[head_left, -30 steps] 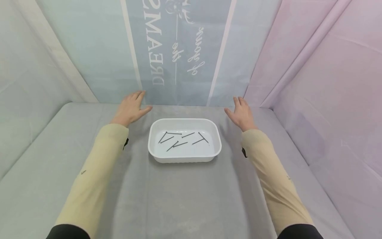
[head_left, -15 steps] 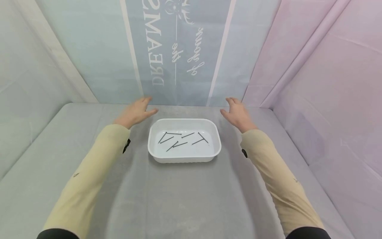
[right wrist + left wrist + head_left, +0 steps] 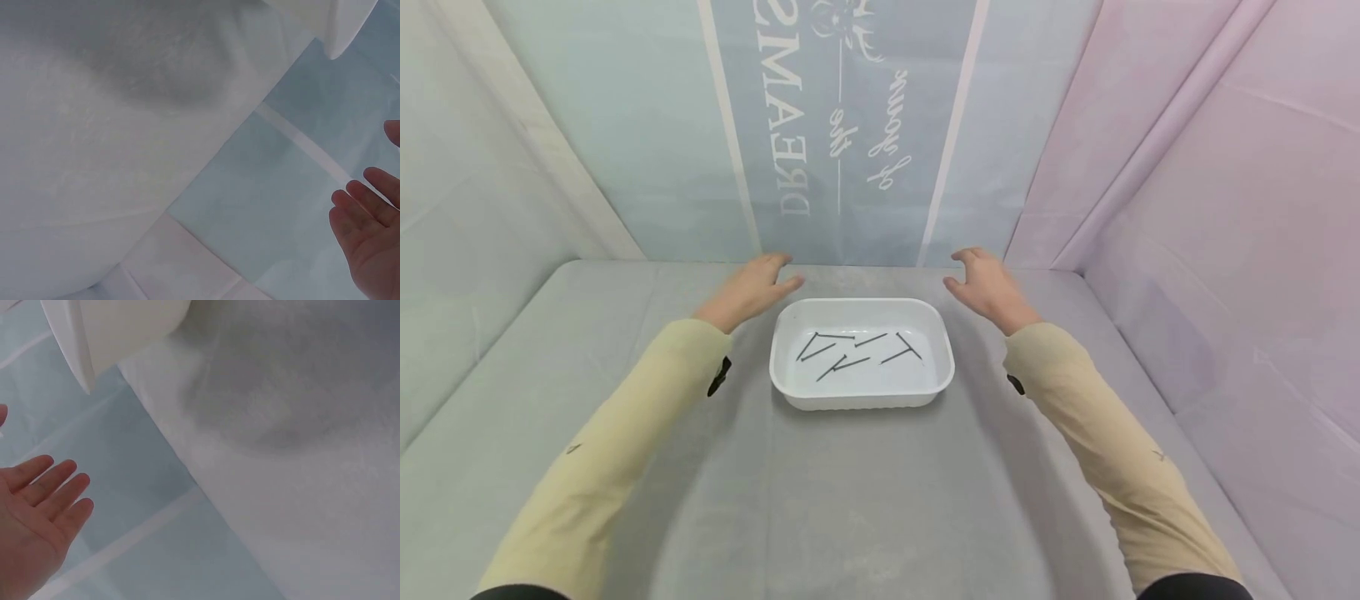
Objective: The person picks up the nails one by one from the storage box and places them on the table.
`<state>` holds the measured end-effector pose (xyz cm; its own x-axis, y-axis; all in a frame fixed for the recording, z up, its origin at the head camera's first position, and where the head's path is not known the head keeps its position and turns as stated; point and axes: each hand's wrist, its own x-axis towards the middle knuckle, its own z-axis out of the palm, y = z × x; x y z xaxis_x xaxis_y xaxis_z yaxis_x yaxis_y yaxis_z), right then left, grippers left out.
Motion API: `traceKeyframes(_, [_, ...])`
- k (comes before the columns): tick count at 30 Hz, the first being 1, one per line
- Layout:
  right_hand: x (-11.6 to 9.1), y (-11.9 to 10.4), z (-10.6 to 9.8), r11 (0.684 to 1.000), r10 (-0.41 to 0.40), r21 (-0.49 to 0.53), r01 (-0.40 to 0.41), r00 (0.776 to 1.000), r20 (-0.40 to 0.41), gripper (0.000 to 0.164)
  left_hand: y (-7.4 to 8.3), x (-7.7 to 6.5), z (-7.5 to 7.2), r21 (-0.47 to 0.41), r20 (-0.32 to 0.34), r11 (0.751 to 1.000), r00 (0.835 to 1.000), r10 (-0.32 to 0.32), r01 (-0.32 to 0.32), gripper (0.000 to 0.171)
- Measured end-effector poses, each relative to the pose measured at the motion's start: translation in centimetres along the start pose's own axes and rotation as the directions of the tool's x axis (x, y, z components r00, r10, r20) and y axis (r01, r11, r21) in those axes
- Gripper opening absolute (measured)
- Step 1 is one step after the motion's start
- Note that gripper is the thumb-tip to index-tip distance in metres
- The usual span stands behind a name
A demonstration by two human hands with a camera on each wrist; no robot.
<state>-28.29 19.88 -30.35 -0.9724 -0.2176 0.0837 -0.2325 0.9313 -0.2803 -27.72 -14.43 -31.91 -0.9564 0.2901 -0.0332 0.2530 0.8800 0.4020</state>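
Observation:
A white rectangular tray [image 3: 862,402] with rounded corners sits on the grey cloth in the head view. Several dark nails [image 3: 852,362] lie scattered on its floor, some crossing each other. My left hand [image 3: 751,292] hovers off the tray's far left corner, fingers extended and thumb apart, holding nothing. Off the far right corner, my right hand [image 3: 988,290] is likewise spread and holds nothing. Neither hand touches the tray. In the left wrist view the palm [image 3: 31,531] faces the camera with fingers extended; the right wrist view shows the right palm [image 3: 372,244] similarly.
Grey cloth [image 3: 865,500] covers the surface under the tray. A blue-grey printed fabric wall [image 3: 865,225] rises just behind the hands. Pale fabric walls stand at the left [image 3: 475,167] and right [image 3: 1247,250].
Both hands have moved inward and slightly nearer, toward the tray's far corners, the left shifting right and the right shifting left. The tray and nails stay in place.

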Motion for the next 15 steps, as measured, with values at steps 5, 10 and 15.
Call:
traceKeyframes(5, [-0.3, -0.9, -0.4, 1.000, -0.027, -0.015, 0.027, 1.000, 0.013, 0.045, 0.5, -0.3, 0.4, -0.023, -0.011, 1.000, 1.000, 0.009, -0.009, 0.060])
traceKeyframes(10, [-0.6, -1.9, -0.6, 0.998, -0.046, -0.047, 0.048, 0.998, 0.042, 0.044, 0.9, -0.7, 0.8, -0.034, -0.011, 0.999, 1.000, 0.007, -0.007, 0.058])
traceKeyframes(15, [-0.9, -2.8, -0.6, 0.993, -0.090, -0.067, 0.093, 0.995, 0.047, 0.042, 1.0, -0.9, 1.3, -0.059, -0.016, 0.998, 1.000, -0.012, 0.011, 0.056])
